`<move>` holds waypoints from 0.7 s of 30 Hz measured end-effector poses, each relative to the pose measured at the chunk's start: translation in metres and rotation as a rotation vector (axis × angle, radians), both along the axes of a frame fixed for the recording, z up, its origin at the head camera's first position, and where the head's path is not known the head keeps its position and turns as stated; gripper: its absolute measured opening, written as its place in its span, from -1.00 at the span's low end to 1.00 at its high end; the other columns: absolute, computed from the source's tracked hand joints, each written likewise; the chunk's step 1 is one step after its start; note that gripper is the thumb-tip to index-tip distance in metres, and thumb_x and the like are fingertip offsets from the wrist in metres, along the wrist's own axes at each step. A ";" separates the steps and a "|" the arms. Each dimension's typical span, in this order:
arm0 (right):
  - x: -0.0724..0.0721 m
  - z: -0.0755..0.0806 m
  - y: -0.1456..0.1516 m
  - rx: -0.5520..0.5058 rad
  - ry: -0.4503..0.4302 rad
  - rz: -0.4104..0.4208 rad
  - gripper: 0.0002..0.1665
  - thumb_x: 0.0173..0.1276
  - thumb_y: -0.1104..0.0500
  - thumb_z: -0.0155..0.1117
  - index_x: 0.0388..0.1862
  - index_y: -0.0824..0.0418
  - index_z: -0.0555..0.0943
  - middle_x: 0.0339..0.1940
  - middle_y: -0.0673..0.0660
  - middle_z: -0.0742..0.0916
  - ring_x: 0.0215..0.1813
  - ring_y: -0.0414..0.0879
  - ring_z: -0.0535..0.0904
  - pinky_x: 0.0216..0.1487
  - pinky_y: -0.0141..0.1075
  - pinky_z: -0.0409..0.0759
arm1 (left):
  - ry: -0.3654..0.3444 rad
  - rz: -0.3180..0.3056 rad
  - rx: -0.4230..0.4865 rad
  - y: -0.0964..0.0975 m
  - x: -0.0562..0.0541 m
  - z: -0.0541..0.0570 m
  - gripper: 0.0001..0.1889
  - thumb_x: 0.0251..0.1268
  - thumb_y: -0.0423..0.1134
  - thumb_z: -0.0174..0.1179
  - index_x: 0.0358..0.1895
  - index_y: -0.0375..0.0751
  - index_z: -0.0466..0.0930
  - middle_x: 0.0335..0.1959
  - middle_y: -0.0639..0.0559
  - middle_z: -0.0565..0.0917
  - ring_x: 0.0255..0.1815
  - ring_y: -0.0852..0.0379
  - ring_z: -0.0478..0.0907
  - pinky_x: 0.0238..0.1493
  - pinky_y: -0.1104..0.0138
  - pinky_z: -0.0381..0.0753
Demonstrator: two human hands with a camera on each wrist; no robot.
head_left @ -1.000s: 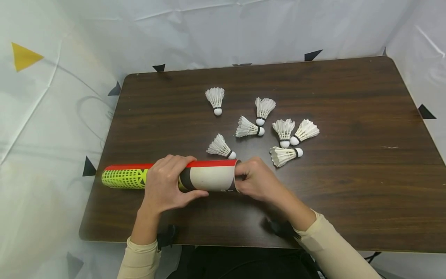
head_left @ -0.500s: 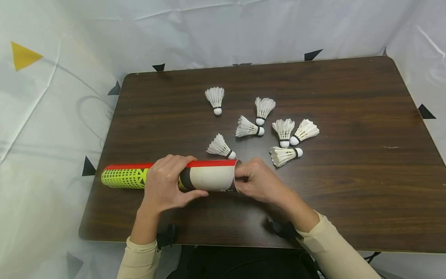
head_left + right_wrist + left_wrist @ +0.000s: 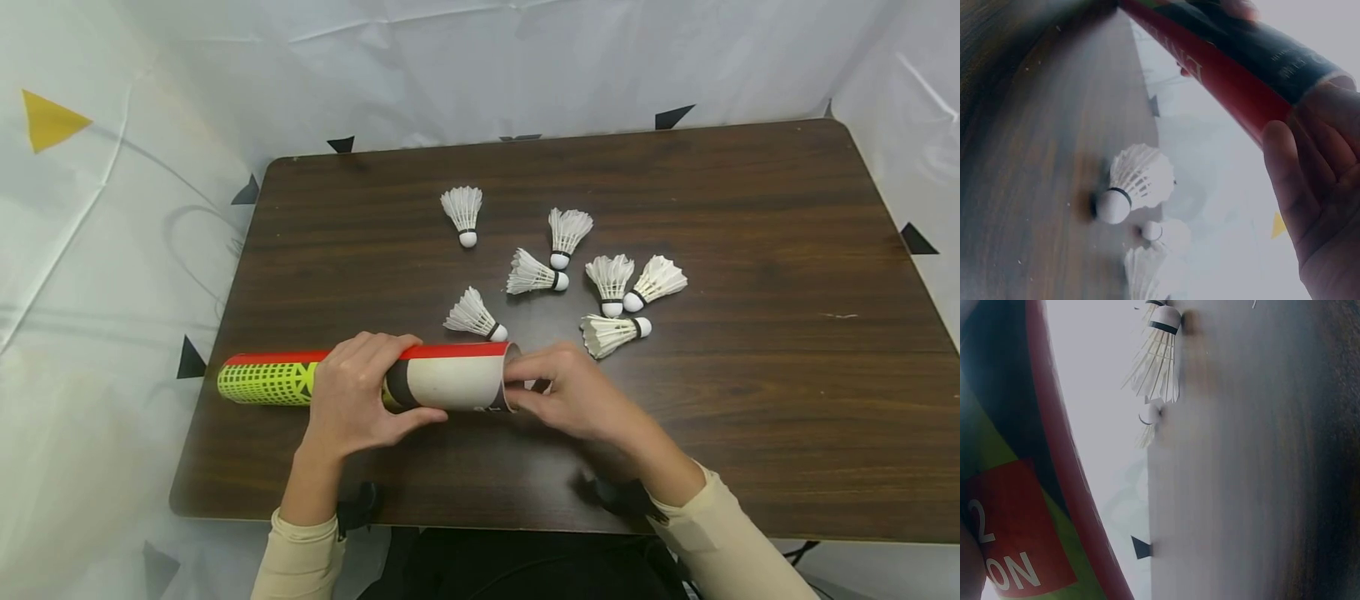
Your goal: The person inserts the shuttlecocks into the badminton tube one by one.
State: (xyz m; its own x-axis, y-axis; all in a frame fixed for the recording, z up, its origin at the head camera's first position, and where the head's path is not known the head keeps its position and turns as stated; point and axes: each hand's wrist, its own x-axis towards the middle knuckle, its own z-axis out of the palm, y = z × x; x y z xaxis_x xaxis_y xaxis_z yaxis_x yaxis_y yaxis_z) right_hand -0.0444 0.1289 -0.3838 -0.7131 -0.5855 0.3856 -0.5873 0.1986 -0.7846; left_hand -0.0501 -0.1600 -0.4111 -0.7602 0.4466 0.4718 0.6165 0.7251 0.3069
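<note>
A long shuttlecock tube (image 3: pixel 453 383), red along the top with white, black and yellow-green bands, lies sideways over the near part of the table. My left hand (image 3: pixel 360 396) grips it around the middle, fingers over the top and thumb along the near side. At the tube's right-hand mouth, my right hand (image 3: pixel 562 387) has its fingers inside the rim. Those fingertips are hidden, and I cannot tell whether they hold anything. In the right wrist view, one finger (image 3: pixel 1280 140) stays outside the rim. The nearest shuttlecock (image 3: pixel 474 315) lies just behind the tube.
Several more white shuttlecocks lie scattered on the brown table (image 3: pixel 787 358), among them a lone shuttlecock (image 3: pixel 462 215) farther back and a close group with a shuttlecock (image 3: pixel 615 335) behind my right hand. White sheeting (image 3: pixel 480 75) stands behind the table.
My right hand has drawn slightly to the right, so more of its fingers show outside the tube mouth. The left hand, tube and loose shuttlecocks stay in place.
</note>
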 end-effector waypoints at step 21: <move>-0.032 0.012 0.104 0.129 -0.282 -0.647 -0.64 0.34 0.19 0.34 0.11 0.20 0.67 -0.04 0.17 0.75 -0.13 -0.17 0.67 -0.28 -0.51 0.51 | 0.022 -0.007 0.012 -0.001 0.000 0.000 -0.17 -0.35 0.47 0.39 -0.03 -0.07 0.66 -0.27 0.07 0.69 -0.32 0.07 0.58 -0.27 0.13 0.58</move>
State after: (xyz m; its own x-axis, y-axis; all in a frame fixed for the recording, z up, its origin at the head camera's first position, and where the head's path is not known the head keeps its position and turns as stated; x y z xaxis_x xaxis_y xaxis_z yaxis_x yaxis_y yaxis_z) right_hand -0.0762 0.2328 -0.3720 -0.9950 -0.0398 0.0919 -0.0988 0.5397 -0.8360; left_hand -0.0500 -0.1610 -0.4114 -0.7464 0.4460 0.4939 0.6282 0.7171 0.3018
